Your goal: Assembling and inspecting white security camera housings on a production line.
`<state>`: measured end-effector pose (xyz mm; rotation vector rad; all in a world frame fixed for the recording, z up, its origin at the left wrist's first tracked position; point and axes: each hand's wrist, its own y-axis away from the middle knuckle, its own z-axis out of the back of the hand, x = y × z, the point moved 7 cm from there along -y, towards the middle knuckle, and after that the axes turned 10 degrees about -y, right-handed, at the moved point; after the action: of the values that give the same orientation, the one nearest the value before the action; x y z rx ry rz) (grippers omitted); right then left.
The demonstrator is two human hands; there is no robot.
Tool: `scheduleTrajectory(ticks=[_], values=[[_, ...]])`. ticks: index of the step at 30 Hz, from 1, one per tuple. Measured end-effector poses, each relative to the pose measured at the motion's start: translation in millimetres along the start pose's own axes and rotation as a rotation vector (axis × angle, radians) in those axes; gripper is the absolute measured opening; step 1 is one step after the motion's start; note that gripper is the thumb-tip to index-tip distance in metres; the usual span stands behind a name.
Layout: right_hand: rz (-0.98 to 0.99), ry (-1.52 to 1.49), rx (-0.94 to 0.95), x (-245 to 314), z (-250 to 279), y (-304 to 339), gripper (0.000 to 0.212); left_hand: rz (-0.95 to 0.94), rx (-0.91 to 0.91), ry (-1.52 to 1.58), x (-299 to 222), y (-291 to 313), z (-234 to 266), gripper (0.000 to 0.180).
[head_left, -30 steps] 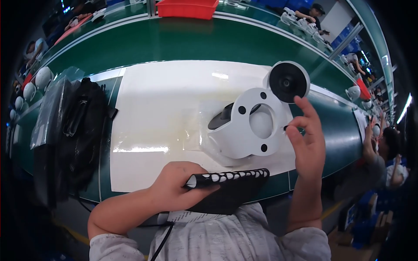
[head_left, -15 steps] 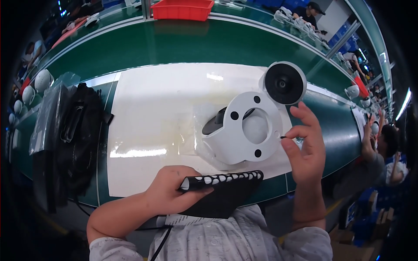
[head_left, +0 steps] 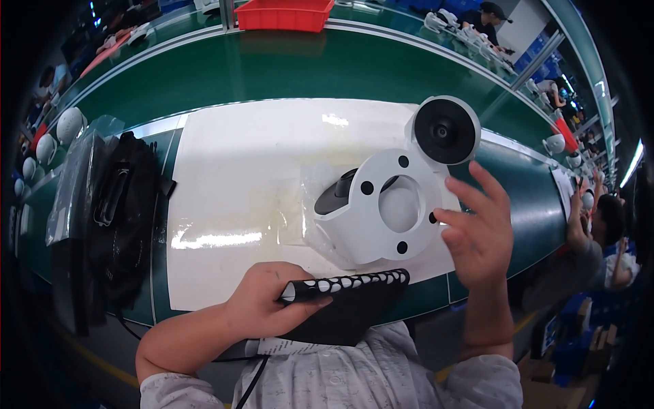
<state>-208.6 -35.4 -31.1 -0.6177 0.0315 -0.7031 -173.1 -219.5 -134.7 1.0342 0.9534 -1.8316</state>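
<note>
My left hand [head_left: 269,296] grips a folded black sheet [head_left: 340,317] whose top edge shows a row of white round spots. A white ring-shaped bracket [head_left: 364,218] with a large central hole lies ahead of it on clear plastic film. Several black round pads [head_left: 402,247] sit around the ring. My right hand [head_left: 480,235] is at the bracket's right side, fingers spread, an index fingertip by a black pad [head_left: 433,217] there. Beyond it stands a white round device [head_left: 446,129] with a black lens face. A grey rounded part [head_left: 334,195] shows partly behind the bracket.
A white mat [head_left: 225,170] covers the green bench. To the left lie a black bag [head_left: 122,211] and clear plastic bags [head_left: 71,191]. A red bin [head_left: 285,15] stands at the far side. Other people work along the line at upper right and right.
The small black pad that my right fingers were pinching now sits on the bracket's right side. My right fingers have opened and spread. My left hand has barely moved.
</note>
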Motion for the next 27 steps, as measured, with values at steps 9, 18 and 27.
scheduleTrajectory(ticks=[9,18,27], values=[[-0.79,-1.259,-0.095,-47.1,-51.9,29.8,0.036,-0.024,0.002,0.004,1.9,0.2,1.8,0.008],[-0.136,-0.364,-0.217,-64.6,-75.9,-78.1,0.014,-0.16,-0.049,-0.011,-5.9,-1.7,-5.3,0.012],[0.096,0.519,0.071,-164.9,-198.1,-157.8,0.015,-0.181,-0.018,-0.005,-14.1,-6.1,-17.0,0.01]])
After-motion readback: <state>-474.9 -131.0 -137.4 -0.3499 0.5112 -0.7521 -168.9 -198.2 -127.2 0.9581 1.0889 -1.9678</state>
